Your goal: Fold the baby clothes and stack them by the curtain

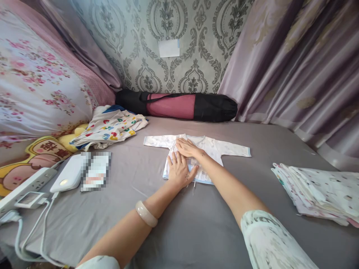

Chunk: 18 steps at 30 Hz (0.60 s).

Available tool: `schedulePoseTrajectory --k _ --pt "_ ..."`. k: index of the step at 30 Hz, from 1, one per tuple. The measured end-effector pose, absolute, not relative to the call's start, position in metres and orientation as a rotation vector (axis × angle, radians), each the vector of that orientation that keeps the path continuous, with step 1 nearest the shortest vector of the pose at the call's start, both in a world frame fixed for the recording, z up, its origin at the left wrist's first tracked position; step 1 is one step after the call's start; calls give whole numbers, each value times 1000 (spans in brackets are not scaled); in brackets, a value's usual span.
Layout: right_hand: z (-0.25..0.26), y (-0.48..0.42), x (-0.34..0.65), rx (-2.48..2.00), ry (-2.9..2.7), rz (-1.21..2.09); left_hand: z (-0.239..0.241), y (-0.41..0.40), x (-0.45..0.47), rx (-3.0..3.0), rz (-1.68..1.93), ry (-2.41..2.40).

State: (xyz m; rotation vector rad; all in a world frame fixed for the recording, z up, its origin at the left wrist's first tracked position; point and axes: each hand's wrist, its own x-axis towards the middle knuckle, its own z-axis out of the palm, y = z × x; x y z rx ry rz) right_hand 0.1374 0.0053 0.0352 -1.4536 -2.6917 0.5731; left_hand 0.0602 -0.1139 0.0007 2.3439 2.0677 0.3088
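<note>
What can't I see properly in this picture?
All in the head view:
Part of the little shirt: covered by the left hand and right hand.
The thing beside the white box: blurred into blocks, so I can't tell what it is.
Folded clothes: cut off by the right edge.
White card on the wall: too small to tell if anything's written there.

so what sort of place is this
Probably a bedroom in a home: long mauve curtains, patterned wallpaper and a grey sheet spread over what could be a bed.
</note>
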Motion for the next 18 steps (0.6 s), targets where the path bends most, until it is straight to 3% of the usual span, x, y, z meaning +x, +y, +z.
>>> schedulePoseTrajectory --k 10,18 --pt "10 29 123 -1624 -2627 358 6 -115 62 2316 272 2032" --pt "32 30 140 -1555 -2375 571 15 -110 55 2236 262 1999"
